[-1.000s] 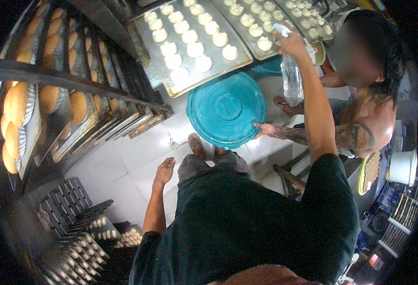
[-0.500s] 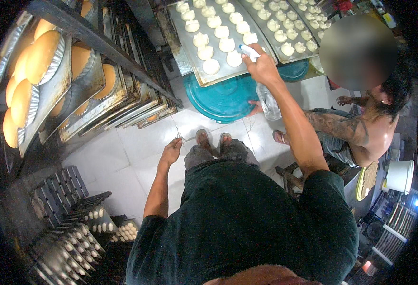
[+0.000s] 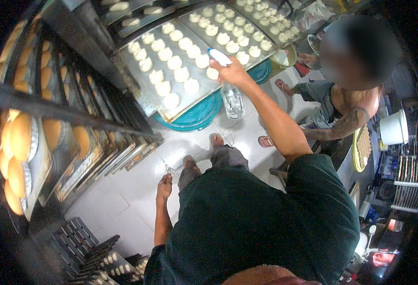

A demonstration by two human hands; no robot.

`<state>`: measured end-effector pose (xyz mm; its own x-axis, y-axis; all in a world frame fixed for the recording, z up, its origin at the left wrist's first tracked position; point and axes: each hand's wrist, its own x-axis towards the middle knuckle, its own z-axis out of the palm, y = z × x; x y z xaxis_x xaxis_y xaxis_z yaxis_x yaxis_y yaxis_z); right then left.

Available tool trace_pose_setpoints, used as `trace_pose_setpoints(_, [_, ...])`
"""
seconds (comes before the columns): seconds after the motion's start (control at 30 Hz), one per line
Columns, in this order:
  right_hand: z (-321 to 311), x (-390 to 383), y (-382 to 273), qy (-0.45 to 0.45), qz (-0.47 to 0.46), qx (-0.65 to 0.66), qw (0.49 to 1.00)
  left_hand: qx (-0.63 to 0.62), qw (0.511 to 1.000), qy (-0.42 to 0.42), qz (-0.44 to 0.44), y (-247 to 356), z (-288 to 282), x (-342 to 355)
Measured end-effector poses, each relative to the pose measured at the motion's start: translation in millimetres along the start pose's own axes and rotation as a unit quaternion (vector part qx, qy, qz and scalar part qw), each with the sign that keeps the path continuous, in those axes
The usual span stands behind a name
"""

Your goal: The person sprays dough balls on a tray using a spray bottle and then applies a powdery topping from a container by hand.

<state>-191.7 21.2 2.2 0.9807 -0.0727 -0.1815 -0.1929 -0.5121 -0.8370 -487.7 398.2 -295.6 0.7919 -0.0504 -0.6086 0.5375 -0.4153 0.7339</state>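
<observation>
My right hand [image 3: 231, 73] grips the neck of a clear spray bottle [image 3: 233, 102] with a white and blue trigger head, held upright beside a metal baking tray [image 3: 199, 99]. Rows of pale, notched dough buns [image 3: 174, 62] sit on that tray. A teal round lid [image 3: 194, 119] shows under the tray's near edge. My left hand [image 3: 164, 186] hangs low over the tiled floor, its fingers closed. Something thin and metallic shows at its fingertips, too small to name.
On the left stands a rack [image 3: 71, 111] of trays with golden baked breads [image 3: 21, 137]. More dough fills a second tray [image 3: 204, 35] farther right. A co-worker [image 3: 346, 102] sits at the right. Dark slatted pans [image 3: 77, 237] are at the lower left.
My view has turned, and the trays now lie farther left and lower. My right hand is still on the spray bottle. The co-worker has shifted position, with a hand near a bowl.
</observation>
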Motion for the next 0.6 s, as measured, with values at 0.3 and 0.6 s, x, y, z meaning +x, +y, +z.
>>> trace_pose_setpoints(0.3, [-239,115,152,0.195,0.126,-0.100,0.968,-0.069,0.995,0.036,-0.068,9,28,34])
trace_pose_setpoints(0.6, [-368,209,296,0.217,0.105,-0.331,0.912,-0.090,0.995,0.006,-0.028,112,126,101])
